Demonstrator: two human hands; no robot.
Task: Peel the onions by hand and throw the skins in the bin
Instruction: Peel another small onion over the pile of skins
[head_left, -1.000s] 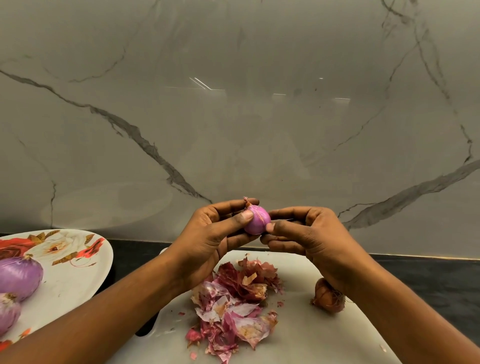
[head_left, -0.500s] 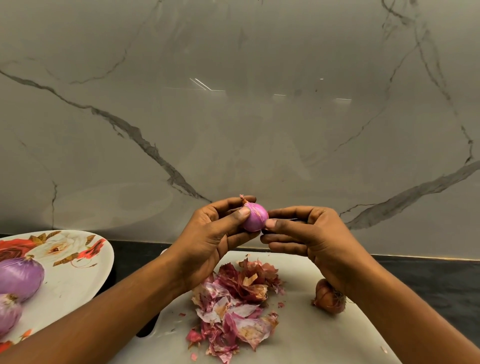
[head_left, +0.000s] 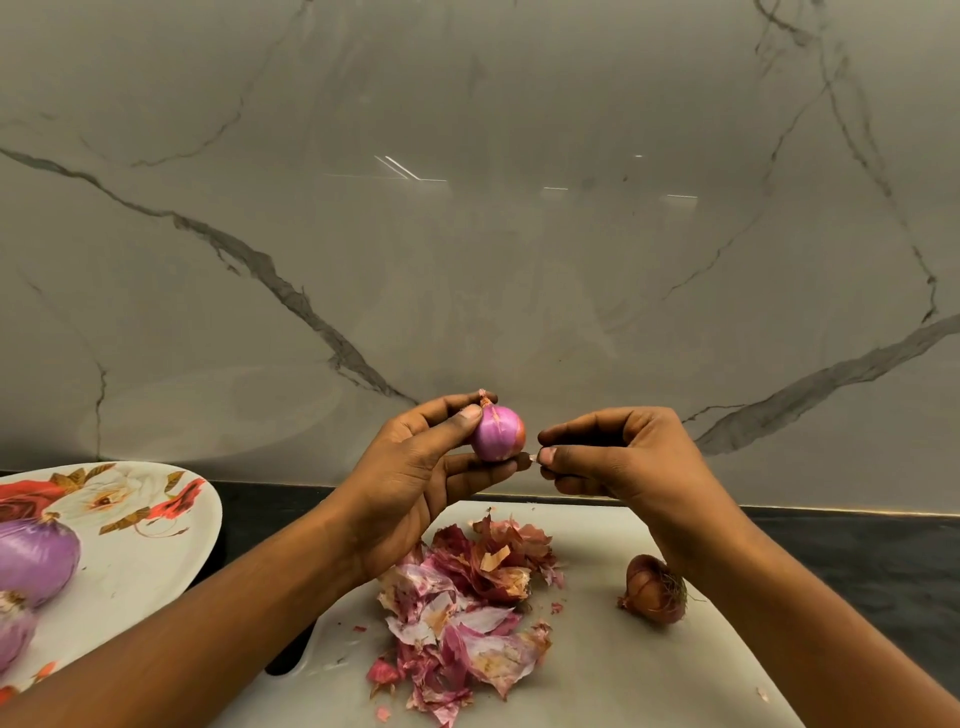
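Right hand (head_left: 626, 457) now apart, above board (head_left: 623, 675)

Left hand (head_left: 415, 467) holds a small round pink-purple peeled onion (head_left: 497, 434) between thumb and fingers, raised above the board, dry tip pointing up. Right hand (head_left: 623, 457) just beside it, thumb and forefinger pinching a tiny pale scrap of skin (head_left: 532, 457); scrap sits close to the onion's lower right side, contact unclear.

Below: loose heap of pink and reddish-brown papery skins (head_left: 467, 597) on a white plastic cutting board (head_left: 649, 675). Small brown unpeeled onion (head_left: 654, 590) lies on the board right of the heap, partly under the right wrist.

Far left: white oval plate with red flower print (head_left: 130, 561) carrying a larger purple peeled onion (head_left: 34, 558); a second one (head_left: 13, 629) cut off by the frame edge.

Behind: grey veined marble wall (head_left: 467, 208), black countertop (head_left: 857, 561)
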